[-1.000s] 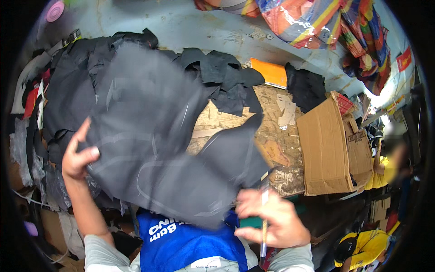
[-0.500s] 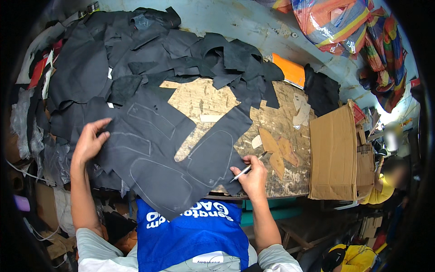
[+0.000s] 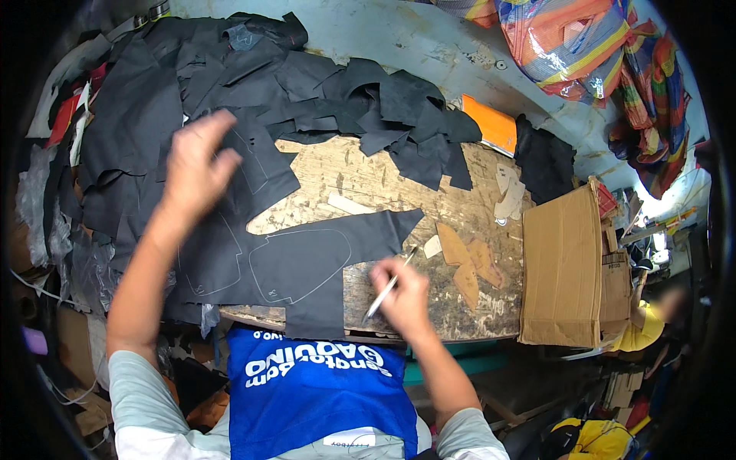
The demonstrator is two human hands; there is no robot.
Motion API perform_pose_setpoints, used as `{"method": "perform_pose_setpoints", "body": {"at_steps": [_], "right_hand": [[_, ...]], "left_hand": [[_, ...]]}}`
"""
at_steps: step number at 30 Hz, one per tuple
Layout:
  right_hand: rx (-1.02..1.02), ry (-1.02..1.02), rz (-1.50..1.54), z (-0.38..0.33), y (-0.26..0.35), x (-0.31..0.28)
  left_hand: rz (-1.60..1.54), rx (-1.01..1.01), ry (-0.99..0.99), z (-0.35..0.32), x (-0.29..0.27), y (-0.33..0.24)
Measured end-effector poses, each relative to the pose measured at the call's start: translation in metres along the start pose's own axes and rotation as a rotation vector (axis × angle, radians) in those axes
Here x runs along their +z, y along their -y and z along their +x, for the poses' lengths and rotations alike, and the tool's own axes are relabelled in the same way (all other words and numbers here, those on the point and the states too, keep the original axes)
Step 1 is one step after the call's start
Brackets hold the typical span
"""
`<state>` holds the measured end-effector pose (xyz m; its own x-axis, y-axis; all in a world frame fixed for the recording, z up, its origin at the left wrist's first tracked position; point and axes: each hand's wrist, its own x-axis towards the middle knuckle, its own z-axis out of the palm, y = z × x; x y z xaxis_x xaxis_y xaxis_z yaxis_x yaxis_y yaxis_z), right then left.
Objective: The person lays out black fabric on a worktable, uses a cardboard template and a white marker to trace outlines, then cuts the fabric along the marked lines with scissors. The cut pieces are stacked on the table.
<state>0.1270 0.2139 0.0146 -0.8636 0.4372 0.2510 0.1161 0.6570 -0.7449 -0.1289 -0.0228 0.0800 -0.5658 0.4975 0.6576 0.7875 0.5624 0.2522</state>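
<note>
white-outlined black sheet point(image 3: 299, 264) lies partly behind left hand point(image 3: 195, 165), fingers apart. beside it, right hand point(image 3: 406, 300) pinches pen point(image 3: 382, 295) near tan templates point(image 3: 465, 285).

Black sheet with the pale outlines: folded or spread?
Spread: the black sheet lies mostly flat on the wooden table, and one curved outline on it shows whole, with no fold across it.
</note>
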Motion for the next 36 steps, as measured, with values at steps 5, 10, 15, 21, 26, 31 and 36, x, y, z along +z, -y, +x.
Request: {"method": "perform_pose_setpoints", "body": {"at_steps": [5, 10, 15, 21, 26, 31, 36], "right_hand": [[-0.198, -0.107, -0.197, 0.085, -0.038, 0.017], [0.113, 0.102, -0.333, 0.130, -0.047, 0.027], [0.289, 0.224, -0.404, 0.150, -0.045, 0.025], [0.314, 0.227, -0.428, 0.146, -0.035, 0.029], [0.321, 0.285, -0.394, 0.161, -0.061, 0.014], [0.133, 0.090, -0.294, 0.163, -0.083, -0.013], [0.126, 0.048, -0.325, 0.130, -0.072, -0.008]], "left_hand": [[-0.201, 0.077, 0.875, -0.108, 0.025, -0.130], [-0.145, 0.251, 0.854, -0.122, 0.049, -0.089], [-0.192, 0.334, 0.844, -0.098, 0.061, -0.061], [-0.164, 0.378, 0.881, -0.099, 0.051, -0.058], [-0.166, 0.349, 0.914, -0.099, 0.034, -0.035], [-0.178, 0.314, 1.039, -0.073, 0.006, -0.009], [-0.218, 0.157, 0.967, -0.066, 0.021, -0.062]]}}
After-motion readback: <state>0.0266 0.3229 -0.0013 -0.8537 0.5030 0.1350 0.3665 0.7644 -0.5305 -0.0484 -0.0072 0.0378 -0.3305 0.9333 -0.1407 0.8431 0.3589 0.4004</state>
